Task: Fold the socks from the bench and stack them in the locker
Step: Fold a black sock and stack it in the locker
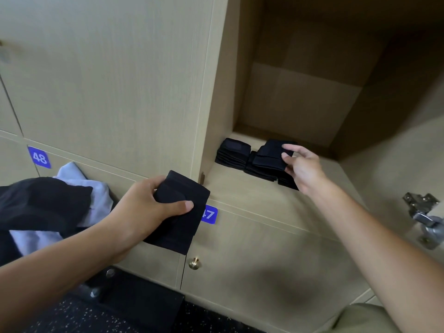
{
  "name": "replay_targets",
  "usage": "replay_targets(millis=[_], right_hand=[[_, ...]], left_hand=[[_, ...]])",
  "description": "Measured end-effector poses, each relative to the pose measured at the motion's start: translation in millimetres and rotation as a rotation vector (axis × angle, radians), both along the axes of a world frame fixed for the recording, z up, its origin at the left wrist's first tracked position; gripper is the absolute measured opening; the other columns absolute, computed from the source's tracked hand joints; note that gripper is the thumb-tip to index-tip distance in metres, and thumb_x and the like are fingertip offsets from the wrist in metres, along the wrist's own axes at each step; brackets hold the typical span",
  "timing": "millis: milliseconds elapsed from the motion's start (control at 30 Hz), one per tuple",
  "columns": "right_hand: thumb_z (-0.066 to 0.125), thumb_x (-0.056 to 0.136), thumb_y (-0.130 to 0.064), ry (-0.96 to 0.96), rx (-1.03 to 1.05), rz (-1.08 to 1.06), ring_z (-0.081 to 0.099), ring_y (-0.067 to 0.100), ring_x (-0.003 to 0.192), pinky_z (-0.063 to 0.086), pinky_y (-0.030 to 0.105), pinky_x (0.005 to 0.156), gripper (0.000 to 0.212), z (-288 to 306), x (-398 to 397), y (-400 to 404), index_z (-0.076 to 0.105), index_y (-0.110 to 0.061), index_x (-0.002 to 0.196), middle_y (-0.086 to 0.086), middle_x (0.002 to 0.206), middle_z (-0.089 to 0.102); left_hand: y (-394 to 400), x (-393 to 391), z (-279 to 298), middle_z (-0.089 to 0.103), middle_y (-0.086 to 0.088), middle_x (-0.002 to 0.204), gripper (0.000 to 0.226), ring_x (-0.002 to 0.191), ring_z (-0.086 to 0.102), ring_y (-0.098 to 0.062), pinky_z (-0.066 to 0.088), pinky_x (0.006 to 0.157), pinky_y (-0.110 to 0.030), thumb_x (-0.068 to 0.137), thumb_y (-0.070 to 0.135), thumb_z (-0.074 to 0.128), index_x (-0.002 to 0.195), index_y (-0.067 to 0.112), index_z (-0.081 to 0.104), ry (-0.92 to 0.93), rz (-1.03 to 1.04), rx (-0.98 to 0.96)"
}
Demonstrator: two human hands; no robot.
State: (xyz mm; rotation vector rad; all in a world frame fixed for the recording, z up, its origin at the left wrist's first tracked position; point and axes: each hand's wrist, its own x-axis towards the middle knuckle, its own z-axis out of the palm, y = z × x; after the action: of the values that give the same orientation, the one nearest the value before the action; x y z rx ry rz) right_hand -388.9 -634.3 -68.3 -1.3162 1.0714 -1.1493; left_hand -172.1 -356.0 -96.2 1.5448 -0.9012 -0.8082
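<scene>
My right hand (303,168) reaches into the open locker (300,97), fingers pinched on the top sock (270,153) of the right stack (260,170), which sits near the front left corner of the locker floor, touching the left stack (231,153). My left hand (146,207) grips a folded sock (182,212) outside, in front of the closed door below. More socks (43,207) lie heaped at the left edge of view. The risk, I judge: the right stack looks uneven, so nudging it as I let go could topple it into its neighbour, and the next sock may land crooked.
</scene>
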Motion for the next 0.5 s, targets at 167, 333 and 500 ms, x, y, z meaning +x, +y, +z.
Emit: replay_targets(millis=[167, 333, 500], right_hand=[[0.063, 0.095, 0.007, -0.029, -0.008, 0.020, 0.072, 0.019, 0.086, 0.060, 0.023, 0.070, 0.031, -4, 9, -5, 0.065, -0.009, 0.121, 0.014, 0.117, 0.069], [0.069, 0.093, -0.002, 0.117, -0.036, -0.051, 0.072, 0.028, 0.102, 0.060, 0.042, 0.087, 0.027, -11, 16, -12, 0.069, -0.020, 0.114, 0.005, 0.114, 0.072], [0.072, 0.091, -0.006, 0.165, -0.049, -0.105, 0.072, 0.029, 0.102, 0.059, 0.049, 0.089, 0.024, -13, 16, -17, 0.071, -0.027, 0.104, 0.002, 0.113, 0.072]], left_hand=[[-1, 1, -1, 0.080, -0.001, 0.091, 0.026, 0.083, 0.078, -0.022, 0.064, 0.078, -0.045, 0.081, 0.017, 0.085, 0.104, 0.022, 0.075, -0.012, -0.031, 0.011], [0, 2, -1, 0.080, 0.001, 0.092, 0.027, 0.082, 0.078, -0.019, 0.065, 0.074, -0.037, 0.080, 0.018, 0.085, 0.105, 0.022, 0.075, -0.010, -0.039, 0.007], [1, 3, 0, 0.080, 0.001, 0.092, 0.028, 0.083, 0.078, -0.019, 0.064, 0.078, -0.039, 0.080, 0.018, 0.085, 0.105, 0.023, 0.075, -0.015, -0.035, 0.012]])
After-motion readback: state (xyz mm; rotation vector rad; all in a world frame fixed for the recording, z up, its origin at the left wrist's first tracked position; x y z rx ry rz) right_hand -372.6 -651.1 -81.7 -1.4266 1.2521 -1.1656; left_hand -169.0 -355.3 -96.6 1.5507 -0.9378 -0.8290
